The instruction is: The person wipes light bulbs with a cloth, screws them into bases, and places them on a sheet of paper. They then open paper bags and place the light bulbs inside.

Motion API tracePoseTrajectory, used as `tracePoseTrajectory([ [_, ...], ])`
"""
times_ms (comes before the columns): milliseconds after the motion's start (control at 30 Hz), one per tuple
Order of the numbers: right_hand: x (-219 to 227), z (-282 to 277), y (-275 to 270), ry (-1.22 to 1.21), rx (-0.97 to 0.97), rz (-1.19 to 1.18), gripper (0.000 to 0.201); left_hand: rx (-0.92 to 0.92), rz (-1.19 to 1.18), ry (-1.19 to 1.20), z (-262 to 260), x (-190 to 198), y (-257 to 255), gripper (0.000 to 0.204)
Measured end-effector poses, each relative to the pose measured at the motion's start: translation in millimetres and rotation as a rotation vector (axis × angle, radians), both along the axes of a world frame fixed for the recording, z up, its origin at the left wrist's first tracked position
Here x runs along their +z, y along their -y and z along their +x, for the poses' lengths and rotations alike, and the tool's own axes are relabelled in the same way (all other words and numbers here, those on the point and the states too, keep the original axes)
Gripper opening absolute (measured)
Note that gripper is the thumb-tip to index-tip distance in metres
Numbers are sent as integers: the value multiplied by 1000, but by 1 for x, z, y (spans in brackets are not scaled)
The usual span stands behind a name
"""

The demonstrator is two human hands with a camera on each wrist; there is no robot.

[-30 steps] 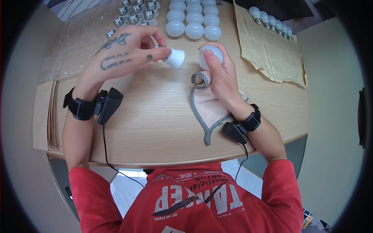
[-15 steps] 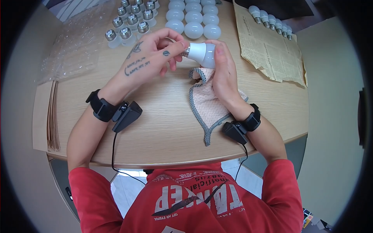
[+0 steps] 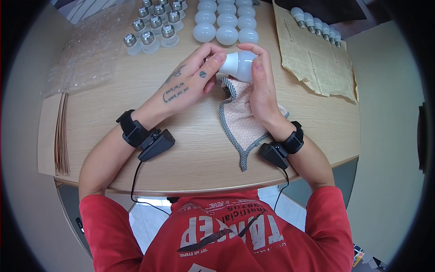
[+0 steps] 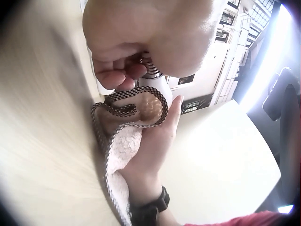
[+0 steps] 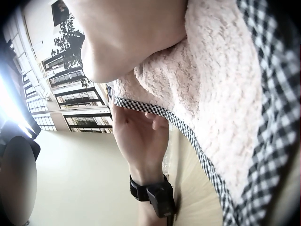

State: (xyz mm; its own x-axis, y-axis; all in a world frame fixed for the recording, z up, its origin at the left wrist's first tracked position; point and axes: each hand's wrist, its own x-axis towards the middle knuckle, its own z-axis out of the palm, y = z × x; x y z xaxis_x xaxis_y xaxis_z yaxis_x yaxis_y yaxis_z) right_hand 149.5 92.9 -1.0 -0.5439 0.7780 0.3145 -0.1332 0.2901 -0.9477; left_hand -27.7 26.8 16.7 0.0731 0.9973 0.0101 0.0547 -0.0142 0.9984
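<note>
My left hand (image 3: 192, 75) pinches the screw-base end of a light bulb (image 3: 230, 64). The bulb lies sideways, its white collar against a round frosted globe. Around that globe my right hand (image 3: 264, 86) is curled, thumb on the near side. A pale pink cloth (image 3: 244, 122) with a checked border is held in the right hand too and drapes down onto the table. In the left wrist view the metal thread (image 4: 153, 71) shows between the left fingers. The right palm side is hidden by cloth (image 5: 211, 80) in the right wrist view.
Several white bulb bases (image 3: 148, 41) stand screw-end up at the back left, beside clear bubble wrap (image 3: 86, 54). Several frosted globes (image 3: 226, 35) sit in rows at back centre. Assembled bulbs (image 3: 318, 29) lie on printed brown paper (image 3: 312, 65) at right. Folded paper (image 3: 54, 136) lies at far left.
The left hand has moved right with the white base, which was apart from the globe and now meets it. The left fingers have shifted around the screw end. The right hand has barely moved.
</note>
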Motion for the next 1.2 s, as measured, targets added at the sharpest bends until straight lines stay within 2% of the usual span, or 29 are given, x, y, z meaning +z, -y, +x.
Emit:
tracePoseTrajectory([
  [100,1,-3,4,-65,60,-78,47,-2,9,3,0,0,1,34],
  [200,10,-3,7,9,102,-66,58,3,5,-11,0,2,2,34],
  [733,4,-5,7,26,49,38,56,-12,-9,-63,1,6,5,31],
  [1033,2,-6,9,93,-32,129,60,0,-44,68,6,3,6,34],
  [1200,2,-6,11,117,-71,200,60,-16,-52,66,5,5,8,36],
])
